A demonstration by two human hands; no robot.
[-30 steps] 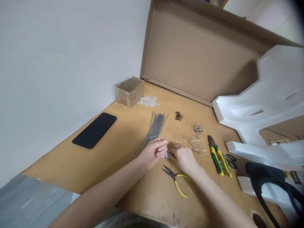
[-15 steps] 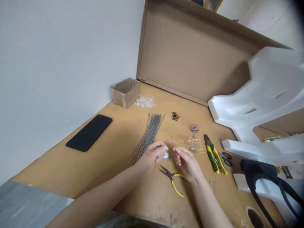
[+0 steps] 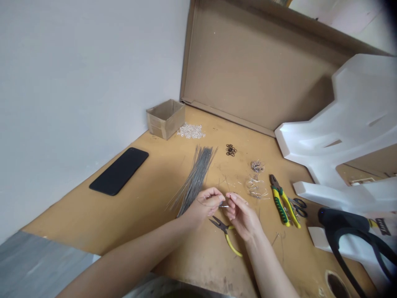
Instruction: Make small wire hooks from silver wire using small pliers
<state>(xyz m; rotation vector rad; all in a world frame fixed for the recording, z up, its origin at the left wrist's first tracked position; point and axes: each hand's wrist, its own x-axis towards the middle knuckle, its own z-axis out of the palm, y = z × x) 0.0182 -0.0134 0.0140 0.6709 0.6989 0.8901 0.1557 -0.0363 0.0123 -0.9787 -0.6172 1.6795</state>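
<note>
My left hand (image 3: 208, 203) is closed in a pinch on a thin metal wire, of which only a fine trace shows by the fingers. Close beside it, fingertips almost touching, my right hand (image 3: 242, 213) is pinched too; whatever lies between its fingers is too small to make out. A small pale-blue object (image 3: 223, 205) shows partly in the gap between the hands. Below them lie needle-nose pliers (image 3: 221, 225) with yellow handles, partly covered by the right hand. A bundle of straight grey wires (image 3: 198, 174) spreads just beyond my left hand.
Bent wire pieces (image 3: 257, 188), a wire-ring pile (image 3: 257, 166) and black rings (image 3: 231, 150) lie beyond the hands. Green-yellow pliers (image 3: 283, 203) and scissors (image 3: 300, 206) are at right, near white foam (image 3: 313, 136). A cardboard box (image 3: 166, 120), clear beads (image 3: 191, 131) and a black phone (image 3: 119, 171) stand left.
The right hand has come closer to the left, narrowing the gap between the fingertips. The pale-blue object is now more hidden. The whole view has shifted slightly.
</note>
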